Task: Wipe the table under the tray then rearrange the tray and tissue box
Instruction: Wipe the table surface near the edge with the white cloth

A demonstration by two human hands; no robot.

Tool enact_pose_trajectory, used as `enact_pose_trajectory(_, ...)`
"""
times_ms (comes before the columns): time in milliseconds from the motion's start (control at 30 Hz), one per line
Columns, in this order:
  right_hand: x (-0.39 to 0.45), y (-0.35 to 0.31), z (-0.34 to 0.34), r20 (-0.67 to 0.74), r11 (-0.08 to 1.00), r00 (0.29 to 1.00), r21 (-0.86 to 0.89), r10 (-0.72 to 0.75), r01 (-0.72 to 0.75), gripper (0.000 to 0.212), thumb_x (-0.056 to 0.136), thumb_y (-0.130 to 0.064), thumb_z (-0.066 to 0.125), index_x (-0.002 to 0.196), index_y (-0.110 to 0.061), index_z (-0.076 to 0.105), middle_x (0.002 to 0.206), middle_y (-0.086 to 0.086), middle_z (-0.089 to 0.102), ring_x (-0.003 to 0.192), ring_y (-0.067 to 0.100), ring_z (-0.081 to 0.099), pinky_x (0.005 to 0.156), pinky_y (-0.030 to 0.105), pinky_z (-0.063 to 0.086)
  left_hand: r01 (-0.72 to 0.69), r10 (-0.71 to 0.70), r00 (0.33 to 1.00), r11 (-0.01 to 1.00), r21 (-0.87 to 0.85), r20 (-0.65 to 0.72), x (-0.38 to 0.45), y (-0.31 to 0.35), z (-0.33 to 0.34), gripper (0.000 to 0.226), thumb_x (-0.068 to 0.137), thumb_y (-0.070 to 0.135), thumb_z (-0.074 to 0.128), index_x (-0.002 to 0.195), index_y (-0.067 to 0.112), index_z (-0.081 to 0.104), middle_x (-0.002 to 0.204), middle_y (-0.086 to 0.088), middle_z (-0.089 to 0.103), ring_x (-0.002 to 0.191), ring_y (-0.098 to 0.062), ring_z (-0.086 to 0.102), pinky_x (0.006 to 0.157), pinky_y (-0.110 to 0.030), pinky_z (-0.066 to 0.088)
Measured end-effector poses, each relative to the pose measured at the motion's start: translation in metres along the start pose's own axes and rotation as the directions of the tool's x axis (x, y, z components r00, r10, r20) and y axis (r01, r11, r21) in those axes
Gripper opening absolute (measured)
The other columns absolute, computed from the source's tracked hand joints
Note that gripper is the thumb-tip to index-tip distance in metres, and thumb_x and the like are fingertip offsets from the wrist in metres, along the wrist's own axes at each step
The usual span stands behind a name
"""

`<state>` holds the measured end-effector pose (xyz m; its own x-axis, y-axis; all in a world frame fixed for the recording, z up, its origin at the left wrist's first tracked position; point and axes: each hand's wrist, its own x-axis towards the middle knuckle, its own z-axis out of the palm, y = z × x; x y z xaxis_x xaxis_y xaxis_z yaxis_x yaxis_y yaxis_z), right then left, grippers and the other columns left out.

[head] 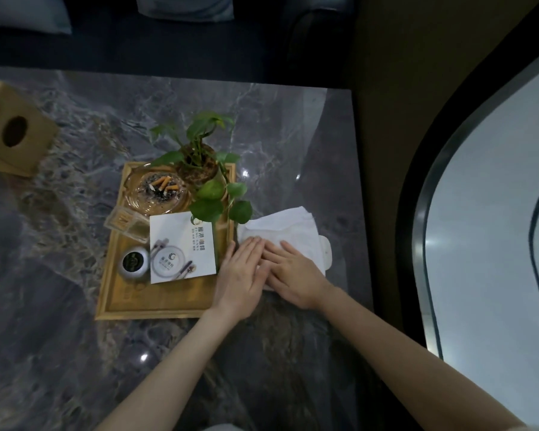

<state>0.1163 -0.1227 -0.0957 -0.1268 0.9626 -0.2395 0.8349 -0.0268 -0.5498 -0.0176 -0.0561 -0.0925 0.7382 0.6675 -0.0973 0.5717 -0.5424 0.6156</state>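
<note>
A wooden tray sits on the grey marble table, holding an ashtray with cigarette butts, a potted plant, a white card, a small clear box and a round tin. Right of the tray lies a folded white cloth. My left hand and my right hand rest flat on the cloth, side by side, fingers extended. A wooden tissue box stands at the far left of the table.
The table's right edge runs close to the cloth, with dark floor beyond it. A light curved surface with a dark rim lies at the right. A dark sofa with cushions stands behind the table.
</note>
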Motion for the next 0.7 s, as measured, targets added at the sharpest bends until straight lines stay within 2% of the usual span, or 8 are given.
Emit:
enact_pose_trajectory(100, -0.012, -0.016, 0.000, -0.044, 0.940, 0.988, 0.316, 0.149, -0.128, 0.042, 0.099, -0.029, 0.027, 0.140, -0.021, 0.034, 0.149, -0.001, 0.036, 0.137, 0.011, 0.030, 0.115, 0.032, 0.016, 0.035, -0.031, 0.999, 0.984, -0.176, 0.022, -0.005, 0.004, -0.008, 0.052, 0.091, 0.037, 0.026, 0.131, 0.011, 0.046, 0.137, -0.010, 0.050, 0.129, -0.019, 0.042, 0.112, -0.029, 0.021)
enact_pose_trajectory(167, -0.019, -0.028, -0.001, -0.040, 0.823, 0.952, 0.513, 0.305, -0.243, 0.037, 0.098, -0.027, 0.032, 0.130, -0.018, 0.049, 0.135, 0.006, 0.055, 0.121, 0.019, 0.049, 0.108, 0.035, 0.032, 0.093, -0.080, 0.995, 0.939, -0.332, 0.054, -0.008, 0.005, -0.017, 0.052, 0.090, 0.042, 0.026, 0.132, 0.016, 0.045, 0.136, -0.007, 0.051, 0.126, -0.017, 0.045, 0.108, -0.034, 0.033)
enact_pose_trajectory(233, -0.026, -0.038, -0.005, 0.010, 0.561, 0.890, 0.772, 0.456, -0.297, 0.030, 0.096, -0.022, 0.039, 0.114, -0.014, 0.062, 0.118, 0.008, 0.065, 0.108, 0.019, 0.058, 0.097, 0.033, 0.041, 0.112, -0.086, 0.993, 0.898, -0.425, 0.081, -0.010, 0.005, -0.026, 0.052, 0.091, 0.044, 0.027, 0.133, 0.019, 0.042, 0.136, -0.005, 0.051, 0.125, -0.015, 0.045, 0.107, -0.036, 0.035)
enact_pose_trajectory(300, -0.034, -0.048, -0.010, 0.079, 0.260, 0.785, 0.919, 0.615, -0.296, 0.023, 0.094, -0.024, 0.043, 0.101, -0.019, 0.064, 0.109, 0.004, 0.064, 0.098, 0.013, 0.059, 0.086, 0.026, 0.043, 0.103, -0.060, 0.993, 0.871, -0.481, 0.103, -0.013, 0.004, -0.035, 0.047, 0.094, 0.039, 0.029, 0.134, 0.018, 0.041, 0.138, -0.005, 0.049, 0.127, -0.013, 0.042, 0.108, -0.035, 0.033)
enact_pose_trajectory(400, -0.044, -0.056, -0.017, 0.202, -0.149, 0.632, 0.979, 0.748, -0.137, 0.031, 0.089, -0.030, 0.050, 0.105, -0.006, 0.062, 0.108, 0.015, 0.063, 0.103, 0.024, 0.058, 0.093, 0.033, 0.043, 0.119, -0.063, 0.991, 0.826, -0.551, 0.119, -0.019, 0.000, -0.051, 0.044, 0.097, 0.035, 0.031, 0.136, 0.018, 0.038, 0.142, -0.004, 0.043, 0.127, -0.007, 0.037, 0.107, -0.027, 0.028)
enact_pose_trajectory(500, -0.049, -0.076, -0.028, 0.221, -0.385, 0.683, 0.918, 0.696, 0.095, 0.044, 0.081, -0.036, 0.053, 0.109, -0.004, 0.065, 0.107, 0.017, 0.068, 0.100, 0.030, 0.063, 0.096, 0.043, 0.044, 0.129, -0.058, 0.990, 0.737, -0.664, 0.128, -0.024, -0.005, -0.073, 0.041, 0.094, 0.035, 0.041, 0.134, 0.031, 0.037, 0.141, 0.010, 0.042, 0.124, 0.005, 0.034, 0.103, -0.015, 0.025)
enact_pose_trajectory(600, -0.043, -0.105, -0.035, 0.092, -0.423, 0.723, 0.858, 0.685, 0.291, 0.041, 0.079, -0.038, 0.054, 0.109, -0.011, 0.066, 0.101, 0.006, 0.068, 0.091, 0.023, 0.065, 0.083, 0.037, 0.050, 0.198, -0.032, 0.975, 0.583, -0.788, 0.221, -0.028, -0.014, -0.096, 0.050, 0.090, 0.032, 0.050, 0.137, 0.028, 0.033, 0.140, 0.012, 0.039, 0.128, -0.001, 0.033, 0.104, -0.020, 0.029)
enact_pose_trajectory(700, -0.024, -0.143, -0.038, 0.004, -0.469, 0.771, 0.796, 0.637, 0.383, 0.025, 0.067, -0.037, 0.066, 0.080, -0.018, 0.075, 0.078, -0.002, 0.073, 0.073, 0.017, 0.069, 0.069, 0.028, 0.057, 0.318, -0.054, 0.943, 0.446, -0.837, 0.329, -0.030, -0.030, -0.125, 0.040, 0.080, 0.034, 0.062, 0.118, 0.029, 0.050, 0.123, 0.010, 0.056, 0.118, -0.014, 0.049, 0.088, -0.020, 0.045)
